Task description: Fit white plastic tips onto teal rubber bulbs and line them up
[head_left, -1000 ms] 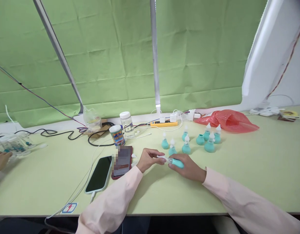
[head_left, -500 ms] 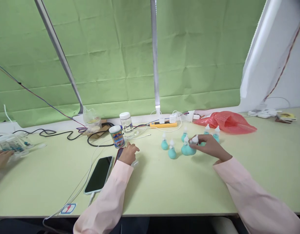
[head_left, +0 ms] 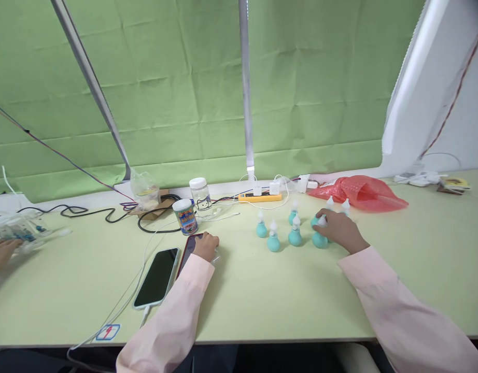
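Quickly, we note our right hand [head_left: 338, 229] curled loosely over a teal bulb bottle [head_left: 320, 239] standing upright on the counter [head_left: 262, 300], fingers wrapped about its white tip; whether the grip is firm we cannot tell. Our left hand [head_left: 206, 245] lies at 9 o'clock from the bottles, fingers bent down on a dark red card case [head_left: 186, 249]; whether it pinches anything is hidden.

Edges and room: the counter's near edge runs under our sleeves, with open bare surface at 6 o'clock of both hands and wide bare surface at 3 o'clock of the right hand. A green backdrop [head_left: 184, 93] closes the far edge.

Writing: a small printed can [head_left: 185, 217] carries a colourful label, too small to read. A sticker [head_left: 107, 331] near the front edge shows a red mark, not legible.

Around: four more teal bottles [head_left: 273, 240] stand just beside the held one, at 9 to 11 o'clock of the right hand. A red plastic bag [head_left: 359, 192] lies at 1 o'clock. A phone [head_left: 156, 277] on a white cable lies at 8 o'clock of the left hand. A clear jar [head_left: 200, 192], black cables [head_left: 107, 213] and a yellow power strip [head_left: 260, 197] line the far edge. Another person's hand [head_left: 0, 251] rests at far 9 o'clock.
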`<state>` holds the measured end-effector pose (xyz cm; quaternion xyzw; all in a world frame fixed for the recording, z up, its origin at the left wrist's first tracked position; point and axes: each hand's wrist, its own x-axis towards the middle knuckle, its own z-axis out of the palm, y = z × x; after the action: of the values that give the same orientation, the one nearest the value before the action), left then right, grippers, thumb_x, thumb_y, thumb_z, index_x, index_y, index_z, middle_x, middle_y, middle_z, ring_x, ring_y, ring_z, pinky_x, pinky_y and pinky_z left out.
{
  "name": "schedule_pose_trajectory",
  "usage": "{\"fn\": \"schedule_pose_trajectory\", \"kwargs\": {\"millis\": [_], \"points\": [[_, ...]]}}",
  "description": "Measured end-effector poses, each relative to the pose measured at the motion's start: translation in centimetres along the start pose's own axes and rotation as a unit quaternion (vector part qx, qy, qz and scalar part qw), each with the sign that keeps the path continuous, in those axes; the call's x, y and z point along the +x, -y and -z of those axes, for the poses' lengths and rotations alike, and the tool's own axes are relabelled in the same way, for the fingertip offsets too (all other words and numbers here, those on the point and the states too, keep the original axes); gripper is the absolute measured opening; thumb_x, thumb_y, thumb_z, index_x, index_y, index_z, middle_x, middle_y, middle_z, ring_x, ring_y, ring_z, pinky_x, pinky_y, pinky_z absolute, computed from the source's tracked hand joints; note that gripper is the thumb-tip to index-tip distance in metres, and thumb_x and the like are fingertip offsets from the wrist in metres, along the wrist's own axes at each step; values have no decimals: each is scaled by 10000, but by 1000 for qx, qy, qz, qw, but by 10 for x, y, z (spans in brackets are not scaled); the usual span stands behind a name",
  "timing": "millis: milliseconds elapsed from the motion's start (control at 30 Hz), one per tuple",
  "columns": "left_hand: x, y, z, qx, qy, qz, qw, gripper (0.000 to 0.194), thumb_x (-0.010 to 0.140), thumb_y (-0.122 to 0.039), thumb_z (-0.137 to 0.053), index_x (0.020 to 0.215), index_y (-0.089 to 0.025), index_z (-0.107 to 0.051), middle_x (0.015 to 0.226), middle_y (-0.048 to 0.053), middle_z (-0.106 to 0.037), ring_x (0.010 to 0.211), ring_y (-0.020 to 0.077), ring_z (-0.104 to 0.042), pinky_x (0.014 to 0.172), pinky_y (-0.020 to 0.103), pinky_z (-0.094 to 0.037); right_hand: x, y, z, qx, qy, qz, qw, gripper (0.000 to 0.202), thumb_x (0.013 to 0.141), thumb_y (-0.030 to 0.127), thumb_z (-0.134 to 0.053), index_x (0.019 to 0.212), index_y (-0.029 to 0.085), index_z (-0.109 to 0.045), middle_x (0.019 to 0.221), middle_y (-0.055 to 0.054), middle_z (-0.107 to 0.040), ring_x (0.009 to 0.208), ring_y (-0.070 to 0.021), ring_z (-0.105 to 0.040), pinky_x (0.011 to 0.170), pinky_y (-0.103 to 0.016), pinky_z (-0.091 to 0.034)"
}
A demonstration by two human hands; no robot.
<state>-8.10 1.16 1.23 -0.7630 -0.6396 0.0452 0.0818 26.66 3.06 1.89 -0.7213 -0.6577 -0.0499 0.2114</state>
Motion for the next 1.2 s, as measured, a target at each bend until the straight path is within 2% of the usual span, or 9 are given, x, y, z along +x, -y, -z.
{"fn": "schedule_pose_trajectory", "kwargs": {"millis": [100,200,300,433,500,700,800,933,1200], "points": [[0,-2,1,-1,-10,-7,1000,285,634,-44,-435,853,-176,-561,884,103,-546,940,243,-417,708,387,-341,-4,5,7,-3,-79,-22,997,331,606,428,-480,850,206,-510,672,-34,-569,639,-211,-520,444,-229,-280],[2,-8,0,-33,-28,-38,998,240,668,-183,-462,888,-202,-558,877,75,-565,912,216,-447,723,336,-349,-11,15,11,16,-243,-16,970,316,635,418,-474,848,188,-510,748,-36,-572,608,-177,-512,451,-230,-277],[5,-16,-4,-81,-34,-74,993,265,673,-264,-461,910,-200,-563,878,69,-575,857,191,-486,703,283,-367,-26,33,8,64,-359,117,924,200,690,319,-463,800,162,-520,723,-29,-566,524,-109,-478,472,-222,-304],[5,-18,-7,-116,-39,-106,987,296,674,-300,-455,934,-197,-554,902,57,-575,869,183,-482,704,254,-373,-61,76,-10,119,-232,406,876,118,743,186,-417,796,173,-521,760,-32,-564,628,-101,-504,543,-200,-359],[2,-14,-5,-128,-46,-109,985,345,653,-352,-475,957,-203,-536,912,50,-566,880,181,-474,723,250,-369,-77,101,-21,108,-127,463,870,177,764,175,-376,886,167,-503,862,-60,-541,703,-114,-503,575,-208,-380],[-7,4,-1,-90,-14,-31,995,363,523,-424,-556,781,-169,-578,838,72,-538,821,199,-494,690,265,-383,-84,146,-50,38,19,437,899,181,741,151,-379,866,134,-508,960,-123,-484,868,-209,-434,619,-279,-396],[-8,5,-3,-83,37,-17,996,270,514,-347,-564,707,-159,-578,801,75,-541,710,180,-527,607,255,-395,-75,147,-59,35,73,427,901,197,734,67,-342,759,131,-527,753,-84,-520,757,-176,-464,604,-264,-386],[-11,-1,5,-141,14,-74,987,199,524,-284,-565,681,-163,-585,679,48,-564,671,167,-532,587,243,-389,-70,136,-63,96,101,415,899,226,696,5,-349,688,130,-537,720,-61,-510,670,-135,-485,584,-238,-381],[-16,-30,12,-527,33,-194,827,204,545,-237,-588,702,-113,-549,655,29,-585,544,78,-511,538,191,-414,-78,109,-45,379,73,371,844,152,689,96,-427,725,165,-557,705,-32,-517,621,-106,-506,527,-215,-435]]}}
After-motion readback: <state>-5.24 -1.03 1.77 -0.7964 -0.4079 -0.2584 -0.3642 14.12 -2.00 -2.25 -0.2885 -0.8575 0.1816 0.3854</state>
